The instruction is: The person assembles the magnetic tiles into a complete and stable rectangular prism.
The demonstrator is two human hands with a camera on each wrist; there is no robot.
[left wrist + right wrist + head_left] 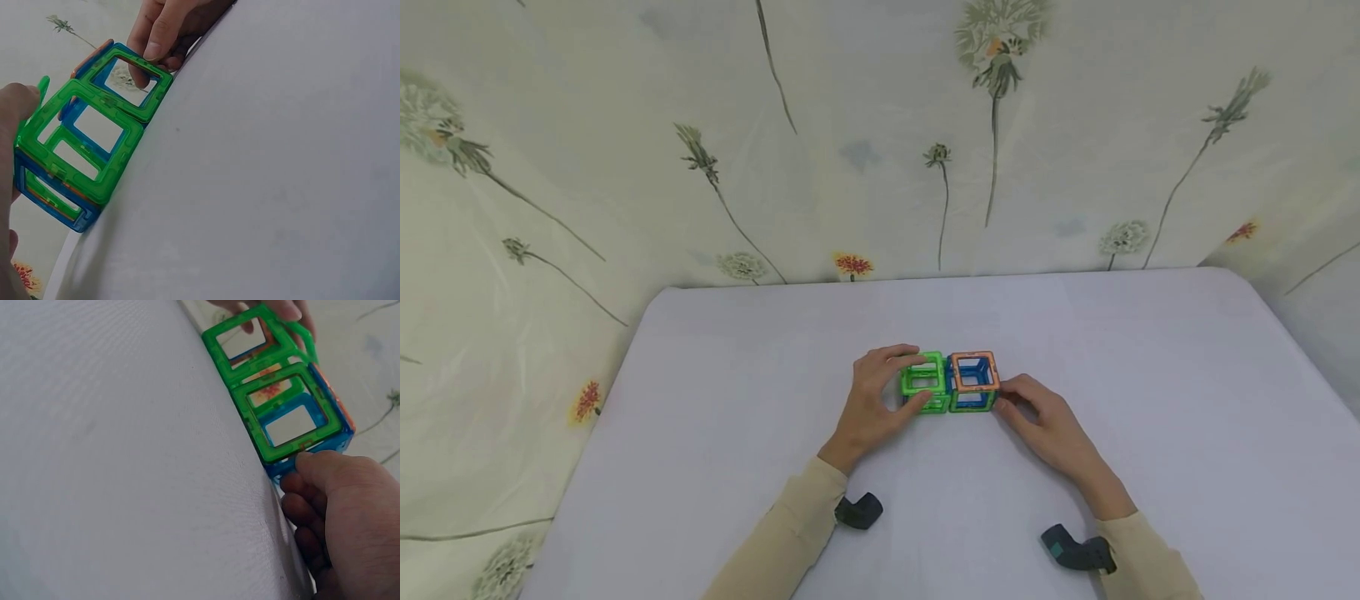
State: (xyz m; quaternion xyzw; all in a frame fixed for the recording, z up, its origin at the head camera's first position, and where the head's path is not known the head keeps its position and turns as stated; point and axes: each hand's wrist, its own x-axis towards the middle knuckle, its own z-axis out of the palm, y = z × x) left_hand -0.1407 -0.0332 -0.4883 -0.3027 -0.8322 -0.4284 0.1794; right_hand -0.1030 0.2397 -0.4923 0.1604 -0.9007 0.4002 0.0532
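Two box shapes of magnetic building tiles stand side by side on the table. The right box (972, 402) has an orange tile (992, 371) on top, with green and blue sides. A green tile (936, 367) tops the left box (89, 184) and looks tilted up in both wrist views. My left hand (874, 397) holds this green tile between thumb and fingers. At the right box's outer side, my right hand (1051, 425) pinches the near corner, the thumb at the green side tile (269, 453). The other fingers of the right hand curl below.
A white cloth covers the table (737, 350). Behind it hangs a flower-printed curtain (865, 200), close to the table's back edge. Dark wrist cameras (1078, 552) jut out near both beige sleeves (786, 529).
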